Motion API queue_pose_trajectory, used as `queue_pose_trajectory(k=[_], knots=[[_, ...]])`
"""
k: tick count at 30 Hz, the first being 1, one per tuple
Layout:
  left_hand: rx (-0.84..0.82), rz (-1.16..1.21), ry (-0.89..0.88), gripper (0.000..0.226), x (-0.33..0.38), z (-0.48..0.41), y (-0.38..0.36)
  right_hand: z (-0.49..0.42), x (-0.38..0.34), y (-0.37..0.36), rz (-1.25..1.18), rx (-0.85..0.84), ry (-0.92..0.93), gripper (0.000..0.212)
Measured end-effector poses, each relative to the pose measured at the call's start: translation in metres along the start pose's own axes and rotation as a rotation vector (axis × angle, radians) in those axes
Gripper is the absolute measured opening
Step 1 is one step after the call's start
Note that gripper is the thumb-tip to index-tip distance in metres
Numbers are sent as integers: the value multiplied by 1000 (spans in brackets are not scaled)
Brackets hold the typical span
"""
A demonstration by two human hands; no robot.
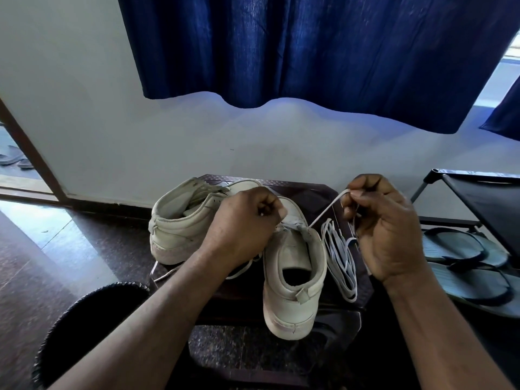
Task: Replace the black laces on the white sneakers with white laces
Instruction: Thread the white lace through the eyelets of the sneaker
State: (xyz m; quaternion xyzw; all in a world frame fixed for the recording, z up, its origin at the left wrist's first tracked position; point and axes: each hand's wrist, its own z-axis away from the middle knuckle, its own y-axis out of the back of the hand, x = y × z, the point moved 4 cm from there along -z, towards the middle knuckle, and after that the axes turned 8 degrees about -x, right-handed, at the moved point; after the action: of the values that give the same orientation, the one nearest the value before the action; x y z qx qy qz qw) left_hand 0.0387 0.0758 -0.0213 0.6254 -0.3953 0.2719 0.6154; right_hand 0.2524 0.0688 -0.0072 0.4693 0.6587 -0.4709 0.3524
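Note:
Two white sneakers stand on a dark plastic stool (315,190). The near sneaker (292,274) points away from me, its heel toward me; the far sneaker (183,220) lies behind it to the left. My left hand (244,220) is curled over the near sneaker's lace area and pinches one end of the white lace. My right hand (385,223) pinches the other end of the white lace (326,211), which runs taut from the eyelets up to my fingers. A bundle of white lace (340,260) lies on the stool right of the near sneaker. No black laces are visible.
A dark round object (84,313) sits low at the left. A black rack (478,198) stands at the right with grey-blue flip-flops (464,254) on the floor under it. A white wall and blue curtain (309,52) are behind the stool.

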Motion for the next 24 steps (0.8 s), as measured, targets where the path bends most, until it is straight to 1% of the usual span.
queue_pose_trajectory(k=[3,5,7,10,12,13,15,16,17,19,20,22,24], knots=[[-8,139,-62,13,13,-7,-11,4,-5,-16,134,-47,76,15],[-78,220,-119,13,22,-11,-19,7,-7,-24,203,-89,109,15],[-185,329,-181,17,28,-11,-28,10,-10,-28,250,-102,134,15],[-264,478,-247,16,35,-7,-30,13,-15,-29,283,-100,176,14],[-268,442,-225,19,36,-5,-24,13,-20,-26,277,-76,213,16],[-235,342,-204,20,35,-6,-20,13,-23,-24,254,-58,230,18],[-113,12,-165,19,25,-10,-12,11,-30,-17,164,-9,258,25],[-63,-113,-139,18,19,-12,-8,9,-33,-13,110,17,270,28],[-33,-135,-102,19,14,-14,-5,8,-36,-10,63,40,280,32],[-8,-56,-52,21,7,-13,-3,7,-38,-4,17,75,280,33],[6,-7,-72,18,8,-12,-3,7,-38,-3,29,81,264,31],[29,82,-170,7,17,-10,-6,10,-33,-8,109,60,202,25],[26,117,-269,20,26,-8,-10,13,-26,-17,204,9,146,22]])
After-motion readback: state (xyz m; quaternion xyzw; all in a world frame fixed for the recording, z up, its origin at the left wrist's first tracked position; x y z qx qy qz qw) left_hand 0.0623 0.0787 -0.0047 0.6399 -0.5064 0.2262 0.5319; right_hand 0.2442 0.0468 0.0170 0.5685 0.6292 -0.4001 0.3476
